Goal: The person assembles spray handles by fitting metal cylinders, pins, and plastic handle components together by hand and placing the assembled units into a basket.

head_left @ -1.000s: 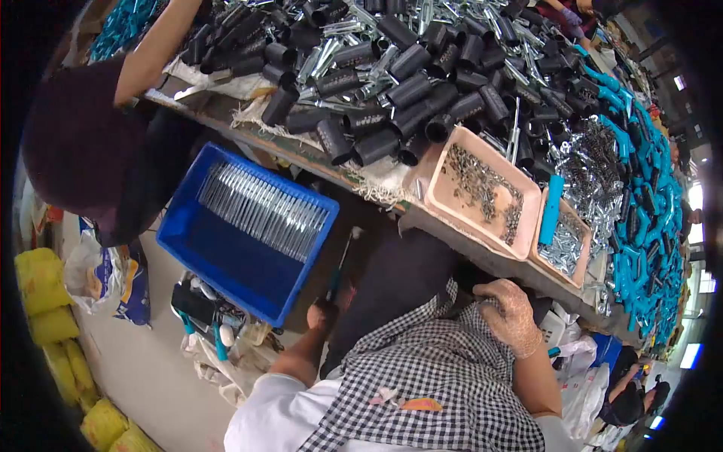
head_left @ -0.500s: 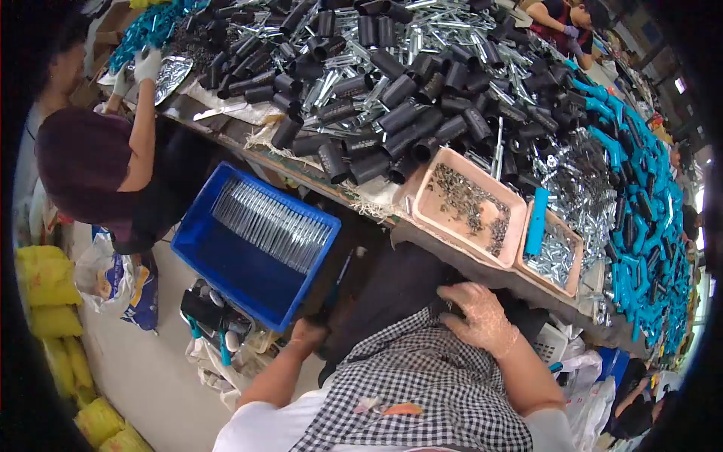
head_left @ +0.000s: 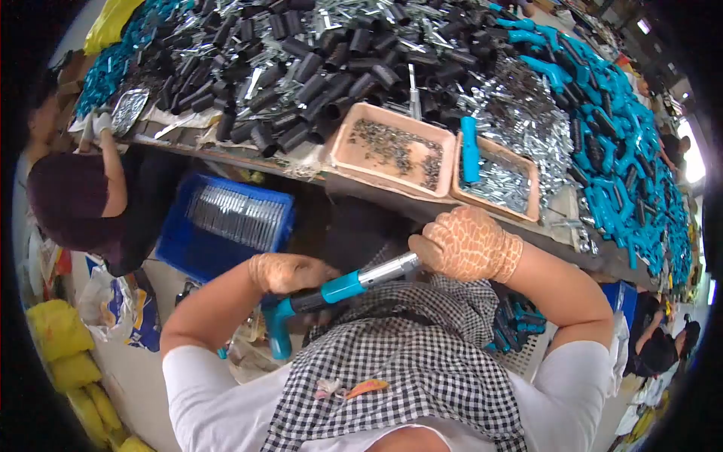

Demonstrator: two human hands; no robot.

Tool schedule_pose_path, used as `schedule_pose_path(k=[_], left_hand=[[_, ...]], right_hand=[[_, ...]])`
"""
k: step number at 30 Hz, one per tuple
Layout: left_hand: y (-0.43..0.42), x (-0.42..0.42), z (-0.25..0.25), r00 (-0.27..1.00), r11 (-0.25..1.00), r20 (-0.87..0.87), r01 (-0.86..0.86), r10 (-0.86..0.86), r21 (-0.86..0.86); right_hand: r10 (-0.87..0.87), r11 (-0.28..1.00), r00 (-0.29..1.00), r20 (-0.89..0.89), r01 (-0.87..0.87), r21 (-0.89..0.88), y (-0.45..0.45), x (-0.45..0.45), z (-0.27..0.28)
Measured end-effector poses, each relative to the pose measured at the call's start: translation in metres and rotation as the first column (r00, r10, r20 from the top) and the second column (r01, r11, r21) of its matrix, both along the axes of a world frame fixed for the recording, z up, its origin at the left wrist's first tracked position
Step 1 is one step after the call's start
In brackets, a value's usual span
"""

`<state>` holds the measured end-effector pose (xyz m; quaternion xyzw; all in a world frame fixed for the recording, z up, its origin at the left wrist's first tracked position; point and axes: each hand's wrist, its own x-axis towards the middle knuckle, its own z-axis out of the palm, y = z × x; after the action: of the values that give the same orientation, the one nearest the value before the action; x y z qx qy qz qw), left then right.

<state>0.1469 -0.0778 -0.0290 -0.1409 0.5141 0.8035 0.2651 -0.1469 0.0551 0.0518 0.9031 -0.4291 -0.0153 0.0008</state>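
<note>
A teal tool handle (head_left: 343,287) with a black grip, a bent teal end and a silver metal tube slants across my lap, above the checked apron. My right hand (head_left: 471,245), in a patterned tan glove, is closed around the far end of the metal tube. Just above the black grip is my left hand (head_left: 290,273), also gloved. Its fingers are smeared by motion, so whether they grip the handle cannot be made out.
A workbench holds heaped black sleeves (head_left: 305,71), metal rods and teal handles (head_left: 602,151). At its front edge stand a tray of small parts (head_left: 343,154) and a tray of metal pieces (head_left: 533,200). A blue bin (head_left: 177,252) with rods lies left, beside a co-worker (head_left: 75,192).
Both hands have come up and together in front of the apron. The teal tool handle now shows between them, with my right hand on its tube. The view has shifted too.
</note>
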Motion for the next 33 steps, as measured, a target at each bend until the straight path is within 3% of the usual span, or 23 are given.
schedule_pose_path(k=[1, 4, 6, 8, 10, 12, 15, 19, 20, 21, 23, 24, 27, 31, 33], left_hand=[[0.006, -0.024, 0.019, 0.999, 1.0, 0.014, -0.028, 0.028, -0.002], [0.019, -0.076, 0.028, 0.988, 0.987, 0.015, 0.152, -0.153, 0.053], [0.021, -0.098, 0.011, 0.947, 0.898, -0.07, 0.32, -0.314, 0.3], [0.029, -0.118, -0.007, 0.889, 0.699, -0.124, 0.428, -0.442, 0.573], [0.043, -0.13, -0.011, 0.9, 0.58, -0.172, 0.394, -0.4, 0.713], [0.048, -0.138, -0.008, 0.91, 0.615, -0.19, 0.392, -0.369, 0.684], [0.048, -0.141, 0.016, 0.915, 0.84, -0.2, 0.401, -0.349, 0.365], [0.047, -0.147, 0.041, 0.923, 0.891, -0.094, 0.386, -0.374, 0.239], [0.047, -0.145, 0.029, 0.94, 0.872, -0.182, 0.338, -0.29, 0.354], [0.048, -0.144, 0.036, 0.972, 0.943, -0.137, 0.222, -0.192, 0.249], [0.05, -0.15, 0.056, 0.994, 1.0, -0.104, -0.015, 0.015, 0.0], [0.048, -0.154, 0.073, 0.987, 0.984, -0.163, -0.033, 0.005, -0.172], [0.04, -0.156, 0.07, 0.911, 0.857, -0.406, -0.148, -0.077, -0.494], [0.033, -0.157, 0.079, 0.939, 0.796, -0.344, -0.207, -0.002, -0.569], [0.031, -0.159, 0.078, 0.9, 0.764, -0.435, -0.253, -0.04, -0.594]], right_hand=[[0.003, 1.0, 1.0, 0.013, -0.003, -0.017, 0.008, -0.002, 0.002], [0.045, 0.992, 0.999, 0.027, -0.041, -0.116, 0.032, -0.009, 0.007], [0.138, 0.971, 0.99, -0.024, -0.14, -0.192, 0.045, -0.012, 0.021], [0.2, 0.941, 0.978, -0.052, -0.207, -0.266, 0.056, -0.018, 0.03], [0.181, 0.953, 0.982, -0.053, -0.189, -0.235, 0.064, -0.031, 0.036], [0.152, 0.968, 0.986, -0.075, -0.163, -0.19, 0.071, -0.038, 0.039], [0.106, 0.978, 0.992, -0.064, -0.115, -0.171, 0.084, -0.038, 0.043], [0.019, 0.993, 0.999, -0.026, -0.022, -0.112, 0.081, -0.044, 0.047], [-0.045, 0.996, 0.996, -0.073, 0.039, -0.086, 0.076, -0.047, 0.05], [-0.194, 0.976, 0.974, -0.113, 0.203, 0.073, 0.069, -0.053, 0.056], [-0.417, 0.902, 0.908, -0.038, 0.418, 0.104, 0.059, -0.07, 0.056], [-0.452, 0.886, 0.862, 0.228, 0.464, 0.003, 0.061, -0.086, 0.044], [-0.654, 0.738, 0.629, 0.42, 0.651, 0.175, 0.065, -0.109, 0.031], [-0.604, 0.787, 0.612, 0.511, 0.557, 0.264, 0.065, -0.117, 0.026], [-0.566, 0.81, 0.653, 0.503, 0.554, 0.193, 0.064, -0.109, 0.025]])
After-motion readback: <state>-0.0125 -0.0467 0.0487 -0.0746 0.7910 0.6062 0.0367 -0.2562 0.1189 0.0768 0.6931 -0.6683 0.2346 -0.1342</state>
